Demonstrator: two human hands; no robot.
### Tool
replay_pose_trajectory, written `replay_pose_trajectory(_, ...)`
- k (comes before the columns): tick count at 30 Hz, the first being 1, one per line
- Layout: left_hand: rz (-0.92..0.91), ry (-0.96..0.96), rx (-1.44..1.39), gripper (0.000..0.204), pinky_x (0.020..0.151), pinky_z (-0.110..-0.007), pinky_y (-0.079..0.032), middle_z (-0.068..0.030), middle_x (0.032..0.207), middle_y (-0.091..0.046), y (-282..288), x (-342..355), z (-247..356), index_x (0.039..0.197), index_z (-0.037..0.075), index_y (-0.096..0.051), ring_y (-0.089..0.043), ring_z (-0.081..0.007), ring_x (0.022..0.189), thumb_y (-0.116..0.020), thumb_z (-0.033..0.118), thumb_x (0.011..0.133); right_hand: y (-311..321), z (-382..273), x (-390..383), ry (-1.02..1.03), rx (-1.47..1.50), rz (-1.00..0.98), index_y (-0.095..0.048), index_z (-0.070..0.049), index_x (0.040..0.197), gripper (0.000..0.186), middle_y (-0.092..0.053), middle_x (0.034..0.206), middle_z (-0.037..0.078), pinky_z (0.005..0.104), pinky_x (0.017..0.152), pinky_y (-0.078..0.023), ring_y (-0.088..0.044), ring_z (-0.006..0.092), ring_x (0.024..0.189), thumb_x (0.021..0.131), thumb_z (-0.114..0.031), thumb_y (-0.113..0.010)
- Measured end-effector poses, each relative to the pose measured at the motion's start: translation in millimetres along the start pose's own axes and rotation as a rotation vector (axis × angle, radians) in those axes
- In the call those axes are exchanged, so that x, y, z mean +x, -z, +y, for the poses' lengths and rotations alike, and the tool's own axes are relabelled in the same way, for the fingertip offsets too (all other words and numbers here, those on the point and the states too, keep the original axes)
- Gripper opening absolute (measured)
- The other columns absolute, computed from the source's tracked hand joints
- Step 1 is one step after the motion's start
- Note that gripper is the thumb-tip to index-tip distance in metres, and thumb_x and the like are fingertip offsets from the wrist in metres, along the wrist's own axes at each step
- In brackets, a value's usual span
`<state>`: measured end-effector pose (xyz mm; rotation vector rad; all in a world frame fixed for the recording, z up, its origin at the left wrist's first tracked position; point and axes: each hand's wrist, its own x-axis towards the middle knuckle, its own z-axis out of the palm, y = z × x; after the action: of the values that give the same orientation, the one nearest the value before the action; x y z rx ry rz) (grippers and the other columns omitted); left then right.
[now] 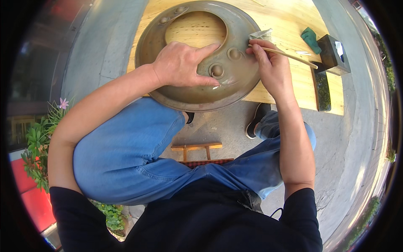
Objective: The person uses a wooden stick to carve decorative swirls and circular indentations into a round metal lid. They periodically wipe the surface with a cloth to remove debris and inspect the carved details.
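Note:
A large, round grey-brown disc (184,93) with a raised rim lies over the near edge of a pale wooden table. Toward its far side is a big round opening, through which speckled wood appears to show. Small round knobs sit on its surface, one of them a ringed knob (216,70). My left hand (180,65) rests on the disc, thumb and index finger spread on either side of that knob, holding nothing. My right hand (273,65), at the disc's right rim, grips a thin light wooden stick (294,57). The stick's working tip is hard to make out.
Beyond my right hand lies a crumpled pale wrapper or cloth (261,35). A dark green cloth (310,40), a black tissue box (333,53) and a dark glossy slab (322,88) are on the table's right side. Potted plants (40,147) stand left; a wooden stool frame (197,147) is below.

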<state>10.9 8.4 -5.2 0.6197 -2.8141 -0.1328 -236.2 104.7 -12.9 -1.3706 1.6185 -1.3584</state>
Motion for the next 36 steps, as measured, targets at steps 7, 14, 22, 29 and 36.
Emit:
replay_pose_trajectory(7, 0.066, -0.062, -0.040, 0.092, 0.063, -0.046, -0.056, -0.0173, 0.066, -0.067, -4.3, -0.2, -4.9, 0.139, 0.006, -0.064, -0.069, -0.0367, 0.066, -0.076, 0.073, 0.077, -2.9, 7.2, -3.6, 0.079, -0.145, -0.019, -0.071, 0.003, 0.120, 0.026, -0.076, 0.096, 0.015, 0.0327, 0.080, -0.058, -0.073, 0.0217, 0.084, 0.098, -0.010, -0.070)
replay_pose_trajectory(14, 0.062, -0.075, -0.047, 0.094, 0.064, -0.046, -0.055, -0.0185, 0.071, -0.068, -4.4, -0.9, -5.8, 0.140, 0.004, -0.062, -0.069, -0.0378, 0.068, -0.081, 0.068, 0.073, -2.2, -3.0, -8.7, 0.146, -0.378, -0.046, -0.071, 0.001, 0.109, 0.020, -0.074, 0.097, 0.021, 0.0407, 0.085, -0.058, -0.074, 0.0359, 0.091, 0.090, -0.005, -0.070)
replay_pose_trajectory(22, 0.080, -0.072, -0.037, 0.090, 0.062, -0.047, -0.055, -0.0180, 0.066, -0.066, -6.3, -1.0, -6.8, 0.137, 0.007, -0.063, -0.068, -0.0382, 0.066, -0.078, 0.071, 0.075, 1.9, 1.5, -6.6, 0.025, -0.231, -0.037, -0.071, -0.001, 0.102, 0.015, -0.074, 0.087, 0.015, 0.0374, 0.079, -0.058, -0.074, 0.0266, 0.082, 0.088, -0.006, -0.071)
replay_pose_trajectory(29, 0.060, -0.037, -0.037, 0.089, 0.064, -0.046, -0.056, -0.0184, 0.071, -0.069, -5.8, -1.7, -5.0, 0.137, 0.007, -0.065, -0.070, -0.0377, 0.068, -0.082, 0.067, 0.073, -2.0, -15.2, -9.0, -0.120, 0.213, -0.077, -0.065, 0.005, 0.113, 0.017, -0.069, 0.096, 0.006, 0.0256, 0.069, -0.055, -0.068, 0.0124, 0.081, 0.097, 0.000, -0.066)
replay_pose_trajectory(36, 0.075, -0.053, -0.042, 0.092, 0.063, -0.045, -0.055, -0.0179, 0.072, -0.070, -2.2, -1.6, -3.4, 0.138, 0.004, -0.064, -0.070, -0.0366, 0.068, -0.086, 0.063, 0.070, -1.8, -10.2, -5.6, -0.080, 0.165, -0.065, -0.066, 0.005, 0.118, 0.023, -0.070, 0.100, 0.007, 0.0256, 0.073, -0.054, -0.066, 0.0120, 0.080, 0.095, 0.001, -0.067)
